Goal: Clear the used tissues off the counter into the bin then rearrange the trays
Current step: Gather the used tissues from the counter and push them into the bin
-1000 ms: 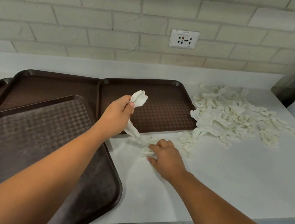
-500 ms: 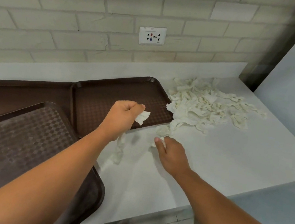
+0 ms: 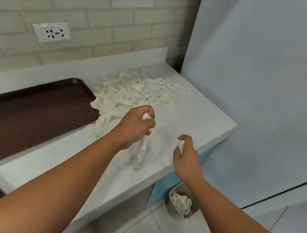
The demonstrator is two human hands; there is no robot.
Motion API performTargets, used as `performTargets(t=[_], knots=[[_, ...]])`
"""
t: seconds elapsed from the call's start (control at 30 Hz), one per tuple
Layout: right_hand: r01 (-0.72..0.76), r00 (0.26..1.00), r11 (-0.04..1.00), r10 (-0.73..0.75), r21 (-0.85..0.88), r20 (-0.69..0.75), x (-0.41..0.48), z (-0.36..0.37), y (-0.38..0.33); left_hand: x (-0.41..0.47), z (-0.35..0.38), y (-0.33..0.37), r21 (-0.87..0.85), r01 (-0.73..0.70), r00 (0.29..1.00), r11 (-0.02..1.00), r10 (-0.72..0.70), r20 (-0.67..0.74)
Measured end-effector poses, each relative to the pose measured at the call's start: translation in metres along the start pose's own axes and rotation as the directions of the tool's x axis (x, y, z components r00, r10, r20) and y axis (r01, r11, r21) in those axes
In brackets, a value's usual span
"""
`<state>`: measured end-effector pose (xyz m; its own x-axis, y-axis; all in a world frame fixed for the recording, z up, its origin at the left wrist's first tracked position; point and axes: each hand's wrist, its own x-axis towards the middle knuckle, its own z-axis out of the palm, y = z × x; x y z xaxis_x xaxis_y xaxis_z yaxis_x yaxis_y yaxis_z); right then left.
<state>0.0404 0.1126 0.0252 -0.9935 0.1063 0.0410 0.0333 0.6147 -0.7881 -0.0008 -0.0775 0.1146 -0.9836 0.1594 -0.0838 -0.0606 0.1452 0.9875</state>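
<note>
Tissues [image 3: 132, 90]: likely soft and light; heaped at the counter's [image 3: 198, 122] back right corner; best grabbed in bunches.
Left hand [image 3: 136, 125]: a long strip [image 3: 141, 153] is gripped.
Right hand [image 3: 185, 154]: a small wad [image 3: 180, 144] is pinched near the front edge.

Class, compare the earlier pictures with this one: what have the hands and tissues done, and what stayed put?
The right hand pinched a wad off the counter and lifted it rightward. The left hand carried its strip right, clear of the trays, keeping hold. The pile and trays stayed put.

Socket [image 3: 51, 31] on apparently brick-faced wall [image 3: 109, 13]
</note>
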Motion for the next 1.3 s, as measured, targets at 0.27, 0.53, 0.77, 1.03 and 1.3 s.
performTargets(t=[0.27,0.53,0.77,1.03,1.3], knots=[[-0.235,0.970,0.967,0.239,0.101,-0.029,-0.025,-0.110,0.103,0.021,0.156,-0.006,0.117,0.026,0.992,0.993,-0.040,0.116],[-0.404,0.911,0.896,0.413,0.182,-0.013,-0.045,-0.163,0.187,0.033,0.270,-0.054,0.305,0.091,0.934,0.948,-0.188,0.303],[-0.500,0.866,0.863,0.498,0.068,0.046,-0.052,-0.156,0.259,0.050,0.326,-0.127,0.455,0.121,0.920,0.882,-0.271,0.282],[-0.639,0.761,0.749,0.649,0.172,0.005,-0.040,-0.096,0.351,0.087,0.347,-0.262,0.537,0.105,0.922,0.837,-0.285,0.263],[-0.729,0.657,0.633,0.754,0.262,0.005,-0.011,-0.035,0.444,0.128,0.360,-0.418,0.490,0.343,0.898,0.801,-0.433,0.080]])
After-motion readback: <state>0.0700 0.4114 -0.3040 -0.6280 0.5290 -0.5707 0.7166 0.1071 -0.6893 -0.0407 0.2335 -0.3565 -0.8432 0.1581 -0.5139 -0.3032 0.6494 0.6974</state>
